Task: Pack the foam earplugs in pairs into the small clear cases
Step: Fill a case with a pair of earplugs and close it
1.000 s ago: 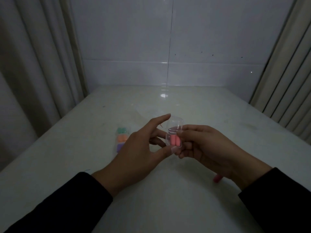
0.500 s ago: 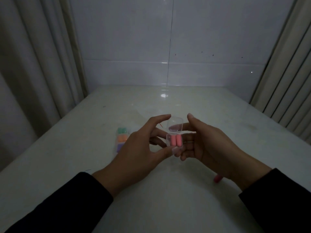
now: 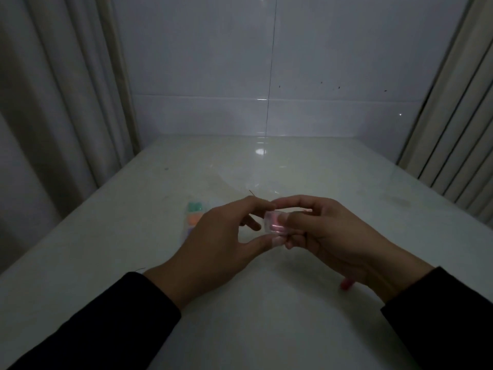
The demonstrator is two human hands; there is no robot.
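Note:
A small clear case (image 3: 274, 222) with pink earplugs inside is held above the table between both hands, its lid folded down. My left hand (image 3: 221, 244) pinches it with thumb below and forefinger above. My right hand (image 3: 328, 236) grips it from the right, forefinger lying along the lid. A row of filled cases (image 3: 193, 215) with green, orange and purple earplugs lies on the table left of my left hand, partly hidden by it. A loose pink earplug (image 3: 346, 284) lies on the table under my right wrist.
The pale table (image 3: 266, 316) runs back to a white tiled wall (image 3: 266, 76). Curtains (image 3: 53, 102) hang along the left side and ribbed panels (image 3: 458, 116) along the right.
The case's lid, which stood open, has been folded down by my right forefinger. The case has tipped slightly and both hands have closed in around it.

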